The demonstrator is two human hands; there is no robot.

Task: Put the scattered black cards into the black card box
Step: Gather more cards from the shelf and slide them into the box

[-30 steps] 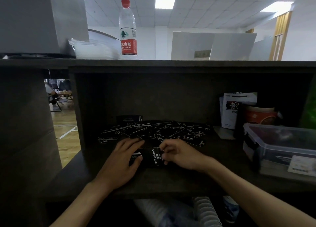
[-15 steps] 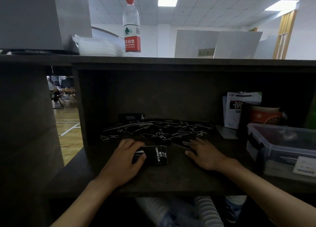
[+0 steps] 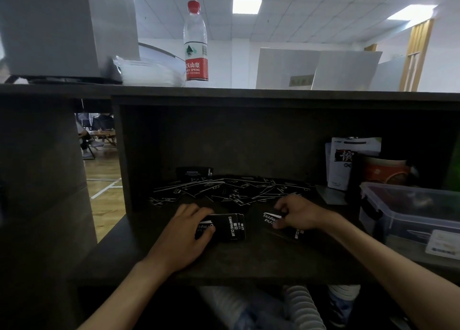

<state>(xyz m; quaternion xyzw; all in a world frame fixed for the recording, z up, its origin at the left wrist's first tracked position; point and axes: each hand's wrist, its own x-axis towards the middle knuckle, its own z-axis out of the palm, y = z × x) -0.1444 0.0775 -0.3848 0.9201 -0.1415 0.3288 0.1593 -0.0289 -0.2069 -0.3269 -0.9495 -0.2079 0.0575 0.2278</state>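
Nearest the front edge of the dark shelf (image 3: 224, 267), the left hand (image 3: 184, 235) lies over a small stack of black cards (image 3: 230, 227), its fingers curled onto the stack's left end and the thumb pressing down on the near side. The top card is matte black with white lettering reading "CAMPING CLUB" running across it and a white band at the left end. Just to the right, the right hand (image 3: 300, 215) has its fingers bent and pinches another black card (image 3: 276, 221) of the same kind by its far edge; white script shows on its face, and it lies low over the shelf.

Behind both hands, toward the back of the shelf, the scattered black cards (image 3: 224, 190) lie in a loose, overlapping spread, thin white edges and small white print catching the light. At the back left of that spread stands the black card box (image 3: 195, 174), dark with small white print, close to the rear wall.

At the right end of the shelf sits a clear plastic container (image 3: 410, 210), with a white pouch (image 3: 346, 163) and a red cup (image 3: 385, 173) behind it. On the top board stands a water bottle (image 3: 196, 43) with a red cap.
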